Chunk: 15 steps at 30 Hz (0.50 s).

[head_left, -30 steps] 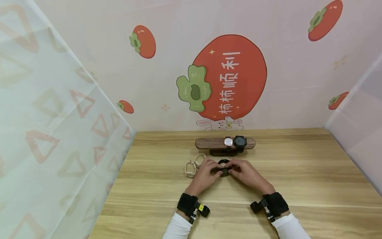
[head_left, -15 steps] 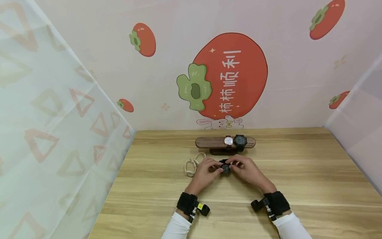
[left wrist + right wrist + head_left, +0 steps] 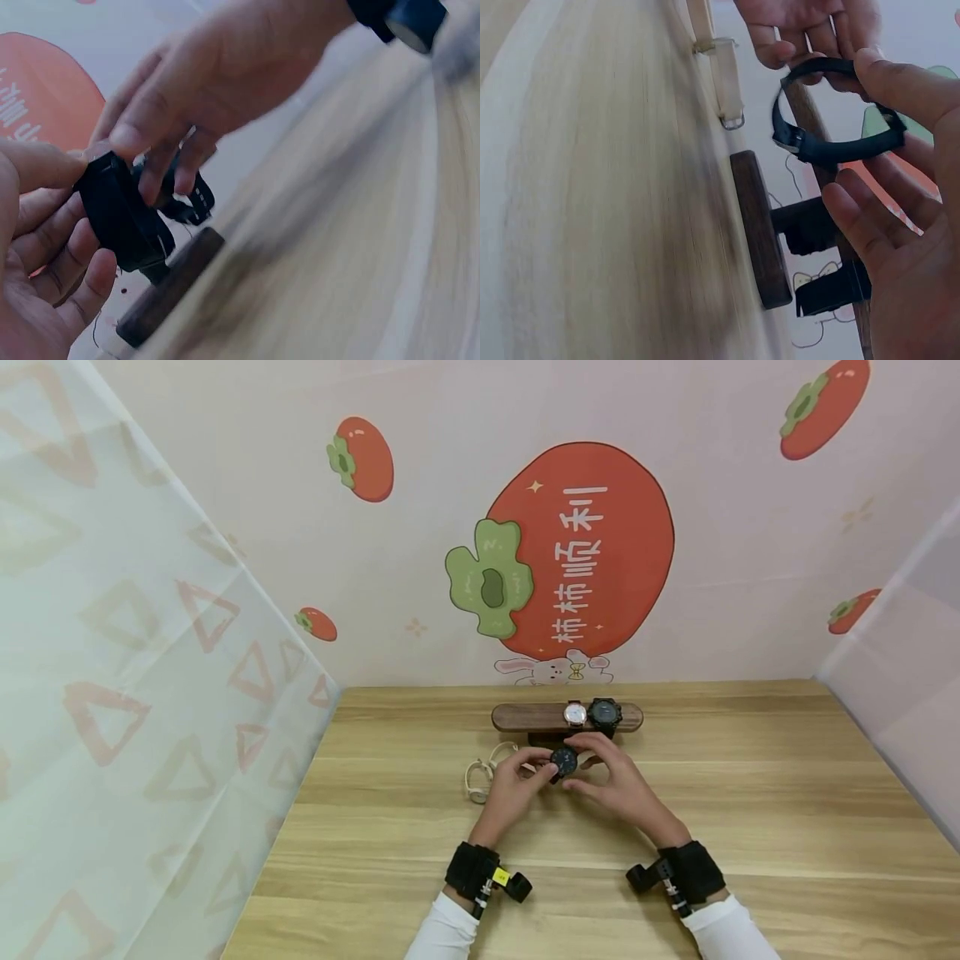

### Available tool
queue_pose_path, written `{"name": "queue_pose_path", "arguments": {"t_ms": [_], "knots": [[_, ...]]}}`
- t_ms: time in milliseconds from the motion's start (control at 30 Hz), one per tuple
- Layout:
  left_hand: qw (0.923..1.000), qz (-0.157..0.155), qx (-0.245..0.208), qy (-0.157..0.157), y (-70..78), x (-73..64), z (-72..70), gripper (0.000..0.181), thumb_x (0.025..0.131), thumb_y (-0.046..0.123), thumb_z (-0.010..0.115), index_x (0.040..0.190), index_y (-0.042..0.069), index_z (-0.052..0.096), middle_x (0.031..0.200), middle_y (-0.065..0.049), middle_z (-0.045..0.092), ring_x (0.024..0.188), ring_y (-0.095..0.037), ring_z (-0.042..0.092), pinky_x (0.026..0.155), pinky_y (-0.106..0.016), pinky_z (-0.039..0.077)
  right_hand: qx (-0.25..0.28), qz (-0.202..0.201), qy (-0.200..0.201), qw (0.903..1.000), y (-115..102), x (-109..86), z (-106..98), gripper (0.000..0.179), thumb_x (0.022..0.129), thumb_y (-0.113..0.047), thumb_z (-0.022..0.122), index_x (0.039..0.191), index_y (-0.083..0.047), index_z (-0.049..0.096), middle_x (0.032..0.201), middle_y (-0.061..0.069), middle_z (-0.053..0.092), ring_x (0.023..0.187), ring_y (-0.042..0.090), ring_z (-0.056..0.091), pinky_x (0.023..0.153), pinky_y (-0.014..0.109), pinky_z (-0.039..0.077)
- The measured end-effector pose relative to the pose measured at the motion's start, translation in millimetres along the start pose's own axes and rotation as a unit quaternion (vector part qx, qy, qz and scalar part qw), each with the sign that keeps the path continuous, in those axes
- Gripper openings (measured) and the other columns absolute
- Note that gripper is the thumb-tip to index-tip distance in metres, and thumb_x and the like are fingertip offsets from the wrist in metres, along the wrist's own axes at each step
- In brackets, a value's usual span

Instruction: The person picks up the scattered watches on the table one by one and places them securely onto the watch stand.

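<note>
1 wooden stand [image 3: 525, 718]. On it: 2 watches, i.e. 1 white-dial watch [image 3: 575, 714] & 1 lg blk watch [image 3: 605, 712]. In front of stand: 1 sm blk watch [image 3: 564, 762], 2 hands (1 left hand [image 3: 512, 792], 1 right hand [image 3: 624, 793]). Front-left of stand: 2 pale strap loops [image 3: 477, 796]. Well fwd of stand: 2 wrist cams [image 3: 517, 887], 2 sleeves [image 3: 444, 933]. Behind stand: 5 printed persimmons [image 3: 630, 560] (1 lg, 4 sm), 1 printed rabbit [image 3: 551, 672].

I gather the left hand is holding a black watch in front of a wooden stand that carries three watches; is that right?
The count is wrong: the head view shows the wooden stand carrying two, a white-faced watch and a chunky black watch. The left hand does hold the black watch in front.
</note>
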<state>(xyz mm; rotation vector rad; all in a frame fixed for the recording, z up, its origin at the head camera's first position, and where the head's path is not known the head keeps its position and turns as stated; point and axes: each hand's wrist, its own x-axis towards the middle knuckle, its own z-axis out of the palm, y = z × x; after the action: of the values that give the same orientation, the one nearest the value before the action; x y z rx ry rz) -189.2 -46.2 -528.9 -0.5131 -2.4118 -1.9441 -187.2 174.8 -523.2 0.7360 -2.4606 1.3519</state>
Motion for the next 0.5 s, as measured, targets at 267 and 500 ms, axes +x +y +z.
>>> {"name": "queue_pose_path", "arguments": {"t_ms": [267, 500], "knots": [[0.9974, -0.027, -0.066, 0.007, 9.0, 0.7, 2.5, 0.023, 0.101, 0.018, 0.076, 0.121, 0.007, 0.074, 0.118, -0.015, 0.072, 0.102, -0.012, 0.065, 0.08, -0.019, 0.054, -0.009, -0.034, 0.034, 0.9988, -5.8, 2.8, 4.0, 0.065, 0.08, 0.0, 0.092, 0.138, 0.001, 0.063, 0.13, 0.015, 0.068, 0.115, 0.025, 0.066, 0.087, 0.032, 0.064], [0.9965, -0.034, -0.077, 0.007, 8.3, 0.0, 3.9, 0.024, 0.101, 0.017, 0.075, 0.121, 0.005, 0.072, 0.117, -0.016, 0.073, 0.101, -0.011, 0.066, 0.081, -0.02, 0.054, -0.029, -0.032, 0.038, 0.9983, -5.1, 2.1, 3.3, 0.059, 0.083, -0.001, 0.09, 0.136, -0.001, 0.066, 0.126, 0.012, 0.071, 0.112, 0.026, 0.067, 0.083, 0.034, 0.064]]}}
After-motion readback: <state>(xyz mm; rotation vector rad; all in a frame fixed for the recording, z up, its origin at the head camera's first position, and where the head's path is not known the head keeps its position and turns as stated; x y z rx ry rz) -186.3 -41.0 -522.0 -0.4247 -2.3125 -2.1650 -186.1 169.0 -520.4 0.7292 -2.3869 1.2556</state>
